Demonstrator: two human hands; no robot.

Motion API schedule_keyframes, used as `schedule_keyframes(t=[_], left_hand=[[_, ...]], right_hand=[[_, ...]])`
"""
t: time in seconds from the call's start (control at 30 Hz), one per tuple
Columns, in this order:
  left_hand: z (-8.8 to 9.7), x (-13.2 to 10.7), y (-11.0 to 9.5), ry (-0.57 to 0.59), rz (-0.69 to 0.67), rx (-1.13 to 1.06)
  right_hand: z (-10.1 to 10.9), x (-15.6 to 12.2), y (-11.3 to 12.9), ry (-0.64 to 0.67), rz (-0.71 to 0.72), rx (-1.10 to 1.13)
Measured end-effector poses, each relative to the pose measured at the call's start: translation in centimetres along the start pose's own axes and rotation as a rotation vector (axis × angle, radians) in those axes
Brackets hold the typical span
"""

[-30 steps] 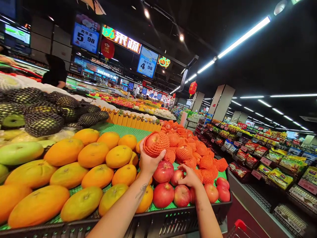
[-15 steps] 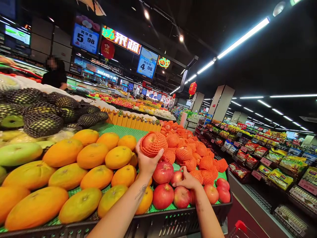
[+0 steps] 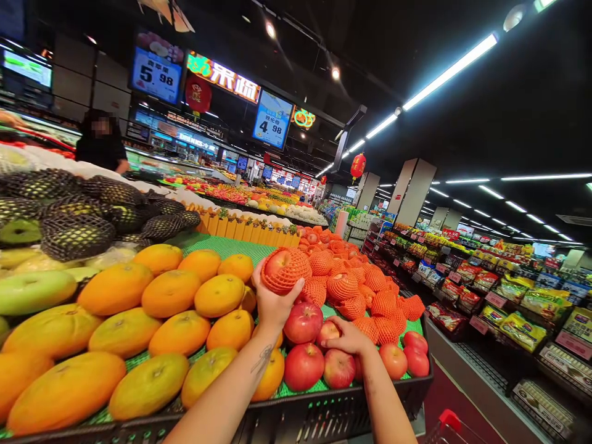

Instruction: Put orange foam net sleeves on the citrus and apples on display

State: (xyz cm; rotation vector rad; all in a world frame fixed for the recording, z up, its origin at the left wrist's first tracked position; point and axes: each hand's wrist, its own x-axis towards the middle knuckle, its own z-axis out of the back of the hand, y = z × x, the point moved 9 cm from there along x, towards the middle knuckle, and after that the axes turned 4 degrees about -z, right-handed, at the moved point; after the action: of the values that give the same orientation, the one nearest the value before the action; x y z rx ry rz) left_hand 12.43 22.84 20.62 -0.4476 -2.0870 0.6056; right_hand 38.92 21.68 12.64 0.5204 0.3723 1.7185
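Observation:
My left hand [image 3: 274, 303] is closed around an apple in a red foam net [image 3: 285, 270], held up above the fruit display. Lower and to the right, my right hand [image 3: 349, 339] curls its fingers over a bare red apple [image 3: 327, 332] that sits among others in the front rows. Part of that apple is hidden under the fingers. Close by lie several unwrapped red apples, among them a large one [image 3: 304, 366] and a paler one [image 3: 339, 369]. Behind the right hand rises a heap of net-wrapped apples [image 3: 343, 286].
Yellow-orange melons [image 3: 169, 293] fill the left of the black crate [image 3: 319, 407]. Dark net-wrapped fruit [image 3: 78, 234] lies beyond them. Packaged-goods shelves [image 3: 502, 299] run along the right, a cart's red handle [image 3: 449, 419] shows below, and a person [image 3: 100, 148] stands at far left.
My right hand's fingers have moved from spread around the bare apple to closed over its top. The left hand keeps its wrapped apple in place. The view has shifted slightly.

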Motion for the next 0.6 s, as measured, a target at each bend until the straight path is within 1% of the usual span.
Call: schedule_keyframes(t=[0.07, 0.17, 0.27, 0.37, 0.4, 0.43, 0.47, 0.53, 0.57, 0.6], left_hand=[[-0.1, 0.0, -0.1, 0.005, -0.011, -0.006], [-0.1, 0.1, -0.1, 0.009, -0.019, -0.011], [-0.2, 0.1, 0.1, 0.018, -0.013, -0.005], [-0.2, 0.0, 0.1, 0.028, -0.013, -0.002], [-0.2, 0.0, 0.2, 0.029, -0.009, -0.002], [-0.2, 0.0, 0.2, 0.025, -0.003, -0.002], [-0.1, 0.0, 0.3, 0.019, 0.005, -0.002], [0.0, 0.0, 0.5, 0.006, 0.017, -0.005], [0.1, 0.1, 0.6, 0.002, 0.018, -0.008], [0.1, 0.1, 0.6, 0.000, 0.017, -0.010]], right_hand=[[-0.6, 0.0, 0.0, 0.080, 0.015, 0.087], [-1.0, 0.1, -0.3, 0.122, 0.022, 0.172], [-1.2, 0.3, -0.4, 0.106, 0.038, 0.217], [-0.6, 0.4, 0.3, 0.042, 0.079, 0.232], [0.3, 0.4, 0.4, -0.039, 0.084, 0.233], [1.8, 0.2, 0.3, -0.170, 0.070, 0.234], [3.6, -0.2, 0.0, -0.342, 0.032, 0.230], [7.3, -2.1, -1.5, -0.716, -0.120, 0.196], [8.7, -3.3, -2.3, -0.864, -0.209, 0.168], [9.5, -4.1, -3.0, -0.947, -0.288, 0.138]])
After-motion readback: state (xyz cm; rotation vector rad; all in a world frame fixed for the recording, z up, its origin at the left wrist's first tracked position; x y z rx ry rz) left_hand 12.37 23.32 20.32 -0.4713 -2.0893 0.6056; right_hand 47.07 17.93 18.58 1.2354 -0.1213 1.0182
